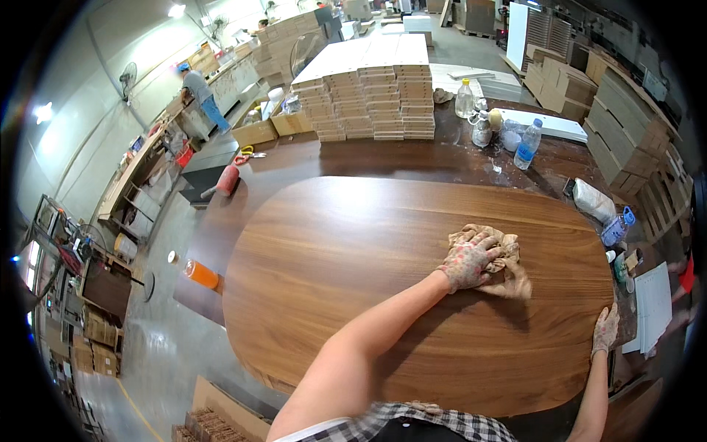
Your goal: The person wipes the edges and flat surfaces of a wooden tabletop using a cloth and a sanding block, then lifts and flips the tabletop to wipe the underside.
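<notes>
A brown wooden tabletop (346,295) with rounded corners lies flat on the dark workbench in front of me. My left hand (470,261), in a stained patterned glove, presses on a crumpled tan cloth (515,283) on the right half of the board. Its fingers are bent over the cloth and partly bunch it. At the board's right edge rests my right hand (605,331), also gloved. Its fingers stretch out along the rim, and it holds no loose thing that I can see.
Flat white-topped boards (364,88) stand stacked at the back. Bottles (527,144) cluster at the back right; a white bundle (593,200) lies by the right edge. An orange bottle (201,274), a red roll (228,180) and scissors (249,153) sit left. Farther off, a person (197,92) stands at a bench.
</notes>
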